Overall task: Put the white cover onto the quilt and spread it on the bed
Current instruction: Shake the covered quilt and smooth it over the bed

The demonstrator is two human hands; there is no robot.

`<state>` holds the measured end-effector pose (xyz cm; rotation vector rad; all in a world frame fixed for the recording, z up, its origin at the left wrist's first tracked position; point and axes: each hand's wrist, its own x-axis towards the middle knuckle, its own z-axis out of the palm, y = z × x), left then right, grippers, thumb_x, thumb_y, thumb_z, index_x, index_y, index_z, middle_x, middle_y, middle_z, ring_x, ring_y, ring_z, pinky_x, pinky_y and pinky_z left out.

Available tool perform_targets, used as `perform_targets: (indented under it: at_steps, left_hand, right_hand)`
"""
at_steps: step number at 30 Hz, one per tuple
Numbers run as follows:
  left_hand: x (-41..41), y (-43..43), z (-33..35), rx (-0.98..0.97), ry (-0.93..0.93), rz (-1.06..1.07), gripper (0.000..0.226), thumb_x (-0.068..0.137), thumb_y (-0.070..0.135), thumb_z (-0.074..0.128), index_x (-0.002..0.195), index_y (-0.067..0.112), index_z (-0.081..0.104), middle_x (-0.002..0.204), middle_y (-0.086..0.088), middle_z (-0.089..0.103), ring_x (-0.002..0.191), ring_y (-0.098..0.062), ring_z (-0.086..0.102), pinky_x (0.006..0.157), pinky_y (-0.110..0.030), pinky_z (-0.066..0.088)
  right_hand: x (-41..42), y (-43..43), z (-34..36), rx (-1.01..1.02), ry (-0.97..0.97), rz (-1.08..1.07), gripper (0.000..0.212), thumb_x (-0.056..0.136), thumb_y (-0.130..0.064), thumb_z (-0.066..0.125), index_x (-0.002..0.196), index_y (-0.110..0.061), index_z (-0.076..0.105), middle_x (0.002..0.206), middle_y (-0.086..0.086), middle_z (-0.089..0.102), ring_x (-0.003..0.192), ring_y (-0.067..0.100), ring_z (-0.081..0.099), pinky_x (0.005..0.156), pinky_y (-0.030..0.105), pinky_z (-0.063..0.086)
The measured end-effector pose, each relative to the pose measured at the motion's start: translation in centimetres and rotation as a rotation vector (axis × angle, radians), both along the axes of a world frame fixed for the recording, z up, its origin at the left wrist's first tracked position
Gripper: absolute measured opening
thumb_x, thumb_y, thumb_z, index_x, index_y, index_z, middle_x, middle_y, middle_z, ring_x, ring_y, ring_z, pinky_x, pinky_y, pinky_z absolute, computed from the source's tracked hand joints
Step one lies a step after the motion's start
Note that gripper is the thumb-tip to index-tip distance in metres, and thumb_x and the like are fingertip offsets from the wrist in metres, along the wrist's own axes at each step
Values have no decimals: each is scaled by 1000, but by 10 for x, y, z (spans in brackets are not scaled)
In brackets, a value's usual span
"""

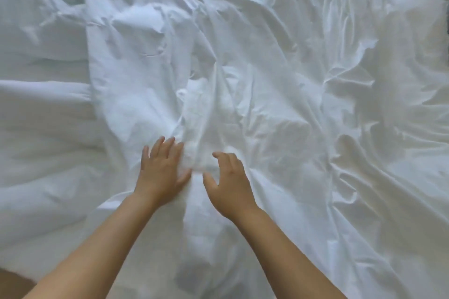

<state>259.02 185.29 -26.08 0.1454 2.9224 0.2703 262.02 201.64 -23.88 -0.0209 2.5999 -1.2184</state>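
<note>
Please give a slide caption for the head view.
Left hand lies flat, right hand reaches with bent fingers, over the wrinkled white cover.

Soft daylight, seemingly from the far left, gives the white cover (pixel 267 68) a bluish cast on the left and a warmer cream tone on the right. Creases throw gentle shadows, and a greyer patch lies near the bottom edge. Detail is slightly soft, with wide-angle bending at the corners.

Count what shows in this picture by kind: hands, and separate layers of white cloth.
Hands: 2 (left hand, right hand)
White cloth layers: 2 (wrinkled cover, smoother layer at its left edge)
Total: 4
</note>
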Motion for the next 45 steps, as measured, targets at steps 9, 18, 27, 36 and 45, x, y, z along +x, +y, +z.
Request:
perform_targets:
  at_steps: [9, 18, 27, 36, 45]
  left_hand:
    - [-5, -173, -23, 474, -352, 418, 71, 88, 42, 61, 143, 8, 33, 146, -14, 39, 133, -28, 38, 106, -36, 32]
    - [-19, -163, -24, 1304, -654, 553, 45, 81, -8, 58, 121, 11, 50, 112, -4, 64, 102, -18, 63, 81, -23, 54]
    - [-41, -167, 11, 1303, -691, 455, 16, 92, 11, 54, 93, 2, 67, 89, -11, 67, 82, -22, 63, 78, -32, 49]
    - [-13, -158, 15, 1546, -742, 470, 30, 78, 9, 65, 108, 7, 62, 93, -3, 71, 84, -12, 67, 72, -22, 54]
    - [-11, -129, 34, 974, -360, 234, 27, 90, 34, 50, 102, 18, 68, 102, 0, 70, 99, -20, 63, 87, -36, 50]
  right_hand:
    - [-15, -193, -12, 429, -63, -95, 61, 87, -41, 55, 139, -18, 35, 137, 5, 37, 126, 27, 34, 107, 39, 26]
    - [-23, -210, -35, 739, -100, -80, 74, 83, -40, 60, 144, -18, 24, 147, 9, 20, 135, 29, 21, 113, 44, 17]
    - [-20, -217, -29, 727, 216, -134, 74, 64, -68, 48, 120, -20, 57, 121, 16, 53, 113, 32, 43, 92, 54, 36]
    - [-30, -187, 12, 502, 131, -131, 11, 77, -9, 41, 67, -10, 39, 71, 6, 45, 67, 28, 43, 58, 31, 19]
    - [-35, -109, -8, 319, 72, -468, 15, 86, -2, 44, 74, -12, 45, 81, 2, 47, 77, 24, 46, 60, 28, 23]
